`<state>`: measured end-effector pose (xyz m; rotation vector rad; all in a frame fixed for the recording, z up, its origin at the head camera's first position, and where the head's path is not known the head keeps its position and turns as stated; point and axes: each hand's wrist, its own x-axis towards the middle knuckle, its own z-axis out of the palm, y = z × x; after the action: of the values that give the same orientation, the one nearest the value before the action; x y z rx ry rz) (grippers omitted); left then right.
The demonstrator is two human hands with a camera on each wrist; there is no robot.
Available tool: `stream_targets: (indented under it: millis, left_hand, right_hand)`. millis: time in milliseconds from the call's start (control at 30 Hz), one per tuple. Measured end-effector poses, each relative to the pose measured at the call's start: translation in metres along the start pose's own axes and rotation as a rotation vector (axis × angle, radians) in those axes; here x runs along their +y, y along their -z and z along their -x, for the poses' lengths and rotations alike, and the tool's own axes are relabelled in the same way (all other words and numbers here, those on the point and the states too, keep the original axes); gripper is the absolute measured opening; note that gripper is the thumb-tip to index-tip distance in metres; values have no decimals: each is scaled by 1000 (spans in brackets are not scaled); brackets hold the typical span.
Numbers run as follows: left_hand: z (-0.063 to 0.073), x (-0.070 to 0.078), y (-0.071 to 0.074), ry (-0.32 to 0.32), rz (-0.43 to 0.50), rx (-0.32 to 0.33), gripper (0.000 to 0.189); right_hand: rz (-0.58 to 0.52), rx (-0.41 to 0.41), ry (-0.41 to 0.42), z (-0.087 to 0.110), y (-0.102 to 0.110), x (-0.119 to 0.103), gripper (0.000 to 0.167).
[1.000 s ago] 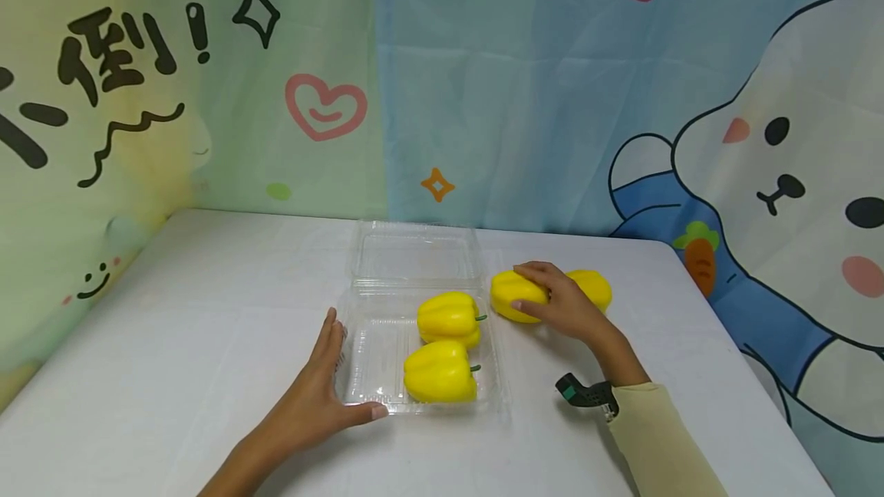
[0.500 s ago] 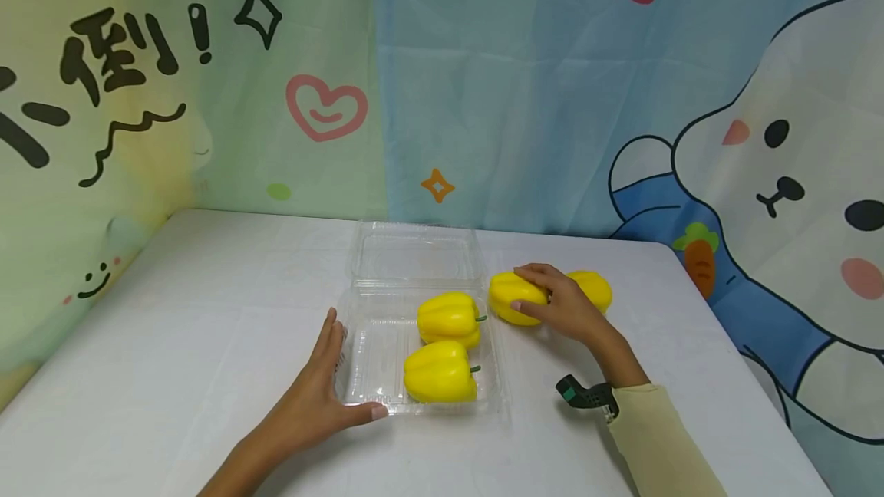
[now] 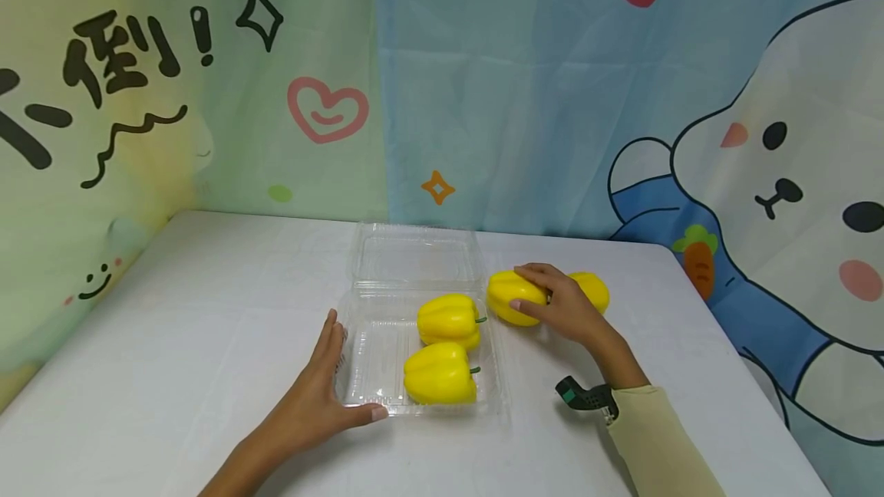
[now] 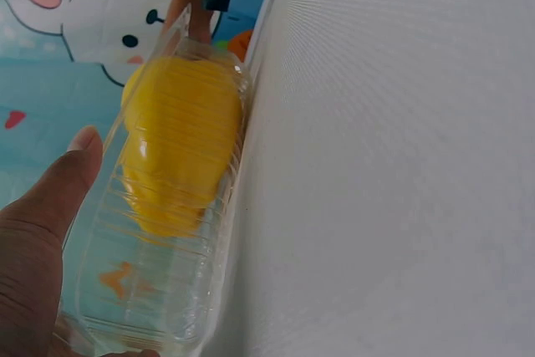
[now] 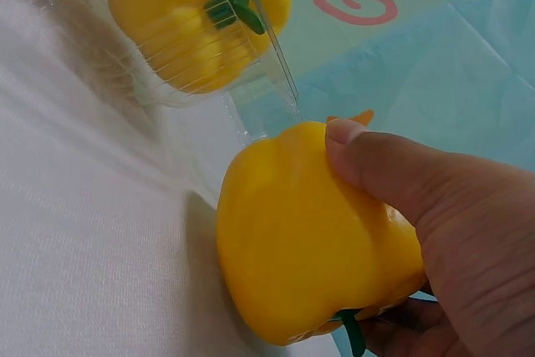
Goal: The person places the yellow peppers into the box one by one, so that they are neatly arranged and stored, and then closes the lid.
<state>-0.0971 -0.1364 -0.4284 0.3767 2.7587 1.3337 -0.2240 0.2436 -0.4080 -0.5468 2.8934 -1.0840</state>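
My right hand (image 3: 562, 301) grips a yellow bell pepper (image 3: 511, 297), thumb on one side and fingers over the other. In the right wrist view this pepper (image 5: 309, 240) has its green stem pointing back under the palm. Two more yellow bell peppers, a rear one (image 3: 447, 320) and a front one (image 3: 440, 374), lie in the right half of an open clear plastic clamshell box (image 3: 373, 363). My left hand (image 3: 314, 397) touches the box's near left corner, fingers straight along its left side and thumb at the front rim.
Partly hidden behind my right hand is another yellow bell pepper (image 3: 592, 291). The box's clear lid (image 3: 417, 255) lies folded back toward the printed curtain (image 3: 497, 98). All stands on a white-covered table (image 3: 207, 313).
The pepper in my right hand has shifted very slightly left toward the box. My left hand and the box stay in place.
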Motion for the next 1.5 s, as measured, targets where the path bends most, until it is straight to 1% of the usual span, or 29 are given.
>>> stream_targets:
  millis: [167, 333, 467, 767, 1033, 1267, 1500]
  left_hand:
    - [0, 0, 0, 3, 9, -2, 134]
    - [1, 0, 0, 8, 13, -8, 134]
    - [1, 0, 0, 12, 12, -8, 133]
    - [1, 0, -1, 11, 9, -7, 132]
    - [0, 0, -1, 14, 13, -5, 133]
    - [0, 0, -1, 16, 18, -14, 133]
    - [1, 0, -1, 15, 14, -14, 133]
  right_hand:
    - [-1, 8, 11, 0, 1, -1, 66]
    - [2, 14, -1, 0, 2, -3, 66]
    - [3, 19, 4, 1, 2, -4, 67]
    - [-12, 59, 21, 2, 6, -8, 65]
    - [-13, 88, 52, 3, 11, -15, 63]
    - [-30, 94, 70, 6, 14, -23, 63]
    - [-52, 104, 118, 9, 15, -34, 61]
